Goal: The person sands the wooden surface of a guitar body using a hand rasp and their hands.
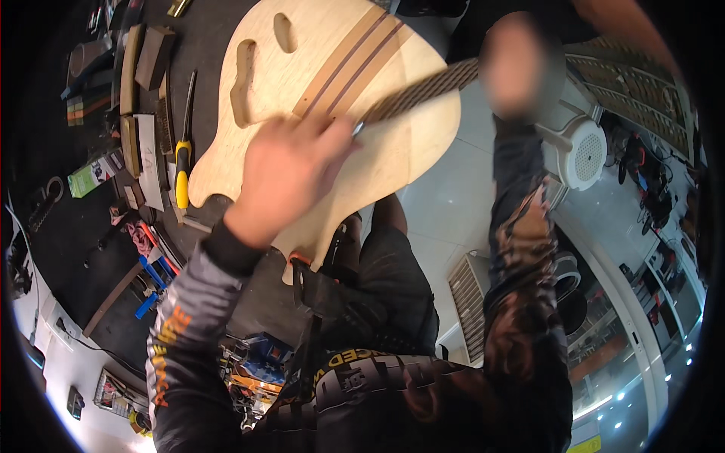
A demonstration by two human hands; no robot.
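Head view: left hand [283,170] pinches rasp [423,90] tip on guitar body [377,151]; right hand [517,68] blurred, fist on handle, grip unclear. Risk: slip gouges wood.

The guitar body [332,98] is bare, pale wood, matt and unfinished, with darker wood stripes down its middle. The long file [423,90] looks like dull grey metal with a rough toothed face. The bench top [68,249] is dark and matt. The yellow-handled screwdriver [183,162] has a smooth plastic grip (slightly glossy). Both sleeves are printed cloth.
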